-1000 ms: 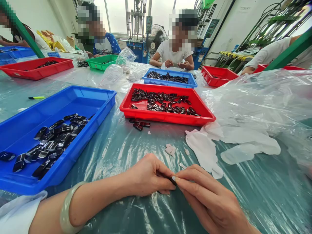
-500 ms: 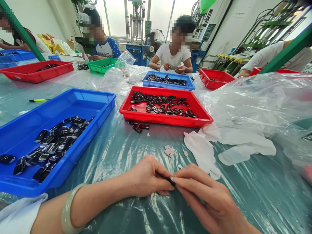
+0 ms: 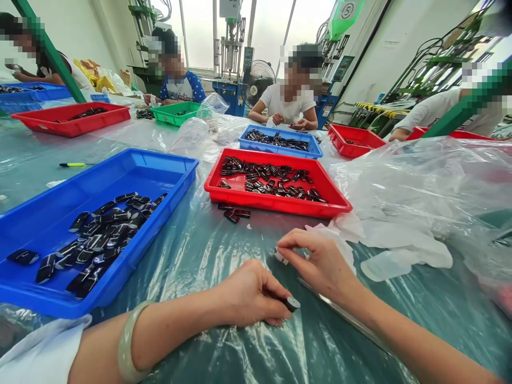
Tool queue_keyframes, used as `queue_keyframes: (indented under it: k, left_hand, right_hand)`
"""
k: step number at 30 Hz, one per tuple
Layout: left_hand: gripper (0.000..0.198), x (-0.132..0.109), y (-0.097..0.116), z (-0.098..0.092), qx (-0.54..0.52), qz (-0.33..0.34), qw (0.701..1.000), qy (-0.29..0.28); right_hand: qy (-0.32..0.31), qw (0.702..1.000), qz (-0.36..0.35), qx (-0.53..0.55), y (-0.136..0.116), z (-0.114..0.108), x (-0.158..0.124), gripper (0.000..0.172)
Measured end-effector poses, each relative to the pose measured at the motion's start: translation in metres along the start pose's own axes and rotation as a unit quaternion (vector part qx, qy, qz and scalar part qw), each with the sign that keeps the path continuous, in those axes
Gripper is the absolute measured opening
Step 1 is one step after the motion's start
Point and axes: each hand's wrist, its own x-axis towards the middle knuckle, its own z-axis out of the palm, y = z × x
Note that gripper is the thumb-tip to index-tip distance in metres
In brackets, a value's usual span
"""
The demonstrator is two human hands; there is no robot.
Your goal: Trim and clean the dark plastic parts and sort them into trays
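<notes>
My left hand (image 3: 256,293) is closed around a small black piece (image 3: 293,304) whose round grey end sticks out past the fingertips; the rest of the piece is hidden in the hand. Farther forward, my right hand (image 3: 316,256) has thumb and forefinger pinched together at the small pale scraps (image 3: 280,257) on the table. Whatever is between those fingertips, if anything, is too small to make out. A thin metal tool (image 3: 336,308) lies beside my right forearm, partly covered by it.
A blue tray (image 3: 160,198) of glossy black pieces stands at left, a red tray (image 3: 276,205) of similar pieces ahead. Several loose pieces (image 3: 236,213) lie before the red tray. At right are a white glove (image 3: 424,250), a translucent bottle (image 3: 388,265) and plastic sheeting (image 3: 416,181). Co-workers sit beyond.
My right hand has left the black piece in my left hand and moved forward to the pale scraps. The grey end and the metal tool now show. The camera view has shifted slightly.
</notes>
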Motion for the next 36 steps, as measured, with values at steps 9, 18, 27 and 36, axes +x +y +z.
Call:
queue_keyframes:
  k: [9,18,27,36]
  left_hand:
    - [0.03,0.005,-0.012,0.0,-0.037,-0.006,0.999,-0.002]
    - [0.029,0.005,-0.008,-0.001,-0.032,0.003,0.999,-0.004]
    - [0.028,0.004,-0.008,-0.002,-0.016,0.006,1.0,-0.004]
    - [0.03,0.003,-0.008,-0.002,-0.027,0.01,1.0,-0.011]
  right_hand:
    - [-0.087,0.99,0.032,-0.107,0.009,0.044,0.058,0.018]
    - [-0.123,0.973,0.081,-0.178,0.004,0.055,0.058,0.022]
    - [-0.114,0.983,0.092,-0.106,0.001,0.033,0.042,0.016]
    - [-0.198,0.957,0.164,0.132,-0.016,-0.02,-0.013,0.032]
